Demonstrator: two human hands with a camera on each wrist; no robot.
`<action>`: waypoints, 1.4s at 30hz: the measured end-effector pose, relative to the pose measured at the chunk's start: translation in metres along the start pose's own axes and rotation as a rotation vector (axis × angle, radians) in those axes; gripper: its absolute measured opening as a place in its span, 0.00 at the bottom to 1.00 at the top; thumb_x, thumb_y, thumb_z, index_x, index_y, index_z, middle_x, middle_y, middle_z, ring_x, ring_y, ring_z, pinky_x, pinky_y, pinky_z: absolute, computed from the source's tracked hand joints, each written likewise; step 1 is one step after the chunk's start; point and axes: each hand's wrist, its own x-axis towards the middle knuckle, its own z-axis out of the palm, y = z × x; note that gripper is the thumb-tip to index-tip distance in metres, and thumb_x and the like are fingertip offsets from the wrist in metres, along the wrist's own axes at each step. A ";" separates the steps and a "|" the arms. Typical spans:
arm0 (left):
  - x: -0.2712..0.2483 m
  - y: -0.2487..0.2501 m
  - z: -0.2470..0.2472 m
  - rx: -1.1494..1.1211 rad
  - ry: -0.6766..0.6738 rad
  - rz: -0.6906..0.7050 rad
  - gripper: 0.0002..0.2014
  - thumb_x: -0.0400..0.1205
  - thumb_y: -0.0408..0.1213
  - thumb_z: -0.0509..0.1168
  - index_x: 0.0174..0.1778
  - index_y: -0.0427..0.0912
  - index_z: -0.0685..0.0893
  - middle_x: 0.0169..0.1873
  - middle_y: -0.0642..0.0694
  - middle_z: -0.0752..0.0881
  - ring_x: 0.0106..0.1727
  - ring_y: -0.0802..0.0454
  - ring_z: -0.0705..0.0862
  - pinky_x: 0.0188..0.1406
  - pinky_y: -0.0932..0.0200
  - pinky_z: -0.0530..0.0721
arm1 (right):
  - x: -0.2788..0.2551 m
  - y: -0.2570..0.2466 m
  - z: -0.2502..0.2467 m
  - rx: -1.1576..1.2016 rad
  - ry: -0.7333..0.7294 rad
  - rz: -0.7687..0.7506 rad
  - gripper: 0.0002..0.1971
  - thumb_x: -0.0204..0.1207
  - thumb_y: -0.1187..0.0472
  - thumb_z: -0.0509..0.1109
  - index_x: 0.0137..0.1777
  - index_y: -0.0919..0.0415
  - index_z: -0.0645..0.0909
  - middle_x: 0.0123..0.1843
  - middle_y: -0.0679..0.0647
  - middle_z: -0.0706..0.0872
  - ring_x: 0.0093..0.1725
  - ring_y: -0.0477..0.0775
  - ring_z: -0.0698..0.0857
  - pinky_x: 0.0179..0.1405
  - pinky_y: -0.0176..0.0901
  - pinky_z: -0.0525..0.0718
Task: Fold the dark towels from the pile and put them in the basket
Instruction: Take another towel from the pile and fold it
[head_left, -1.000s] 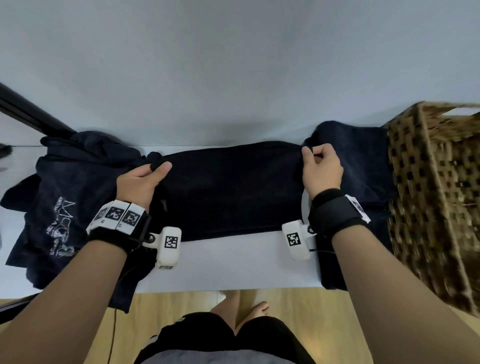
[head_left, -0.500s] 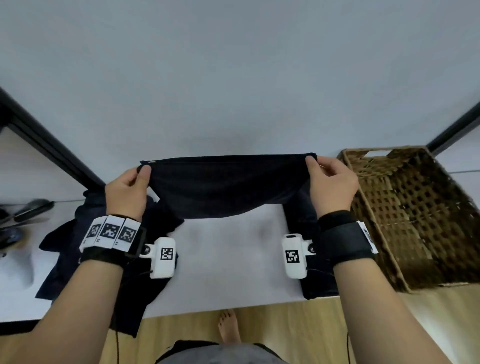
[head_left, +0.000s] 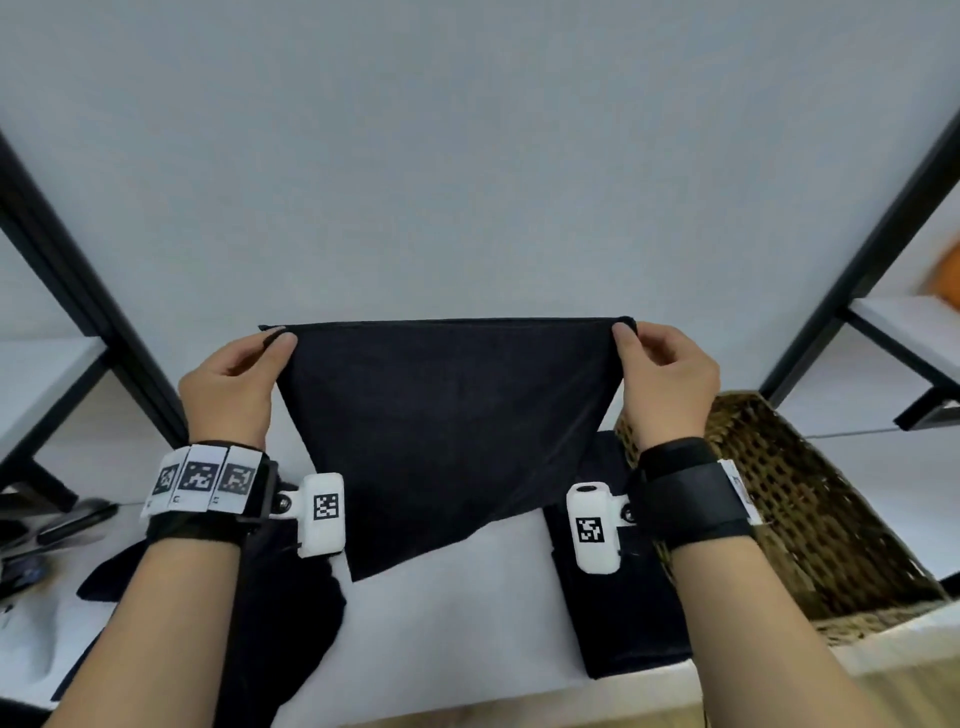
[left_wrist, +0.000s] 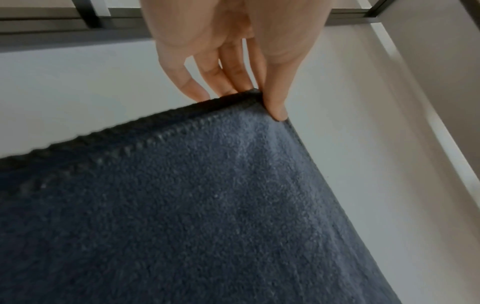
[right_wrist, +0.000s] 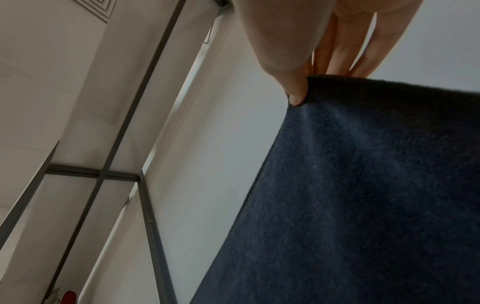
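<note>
A dark navy towel (head_left: 447, 415) hangs spread in the air above the white table (head_left: 457, 613), its top edge stretched level between both hands. My left hand (head_left: 244, 384) pinches the top left corner; thumb and fingers of this left hand (left_wrist: 262, 96) clamp the towel (left_wrist: 207, 205) there. My right hand (head_left: 660, 374) pinches the top right corner, where the right hand (right_wrist: 301, 88) presses its thumb on the towel (right_wrist: 363, 185). A pile of dark cloth (head_left: 270, 613) lies under my left forearm. The wicker basket (head_left: 810, 525) stands at the right.
A folded dark towel (head_left: 618, 613) lies on the table between the hanging towel and the basket. Black frame posts (head_left: 78, 291) rise on both sides against the pale wall. Small dark objects (head_left: 57, 525) lie at the far left.
Both hands have lifted the towel off the table and raised it higher, so it now hangs free. The view has tilted up, showing more wall and the basket lower at right.
</note>
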 end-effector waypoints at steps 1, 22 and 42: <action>0.000 -0.001 -0.002 0.012 -0.002 0.007 0.03 0.72 0.44 0.76 0.39 0.59 0.92 0.41 0.61 0.91 0.47 0.66 0.88 0.48 0.75 0.81 | -0.002 0.001 -0.001 0.000 -0.003 -0.002 0.03 0.70 0.47 0.76 0.38 0.42 0.87 0.38 0.34 0.90 0.40 0.34 0.88 0.41 0.25 0.83; -0.006 -0.067 -0.008 0.042 -0.127 -0.342 0.05 0.84 0.24 0.62 0.48 0.35 0.82 0.43 0.40 0.85 0.45 0.45 0.92 0.47 0.59 0.90 | -0.029 0.088 0.023 0.144 -0.293 0.394 0.07 0.81 0.69 0.69 0.47 0.57 0.84 0.49 0.58 0.90 0.49 0.52 0.92 0.54 0.43 0.88; -0.130 -0.190 -0.088 0.773 -0.645 -0.686 0.08 0.87 0.33 0.58 0.42 0.45 0.77 0.31 0.39 0.89 0.29 0.45 0.90 0.25 0.57 0.83 | -0.131 0.212 -0.042 -0.429 -0.806 0.817 0.04 0.85 0.64 0.63 0.50 0.57 0.77 0.49 0.60 0.89 0.36 0.55 0.92 0.30 0.40 0.85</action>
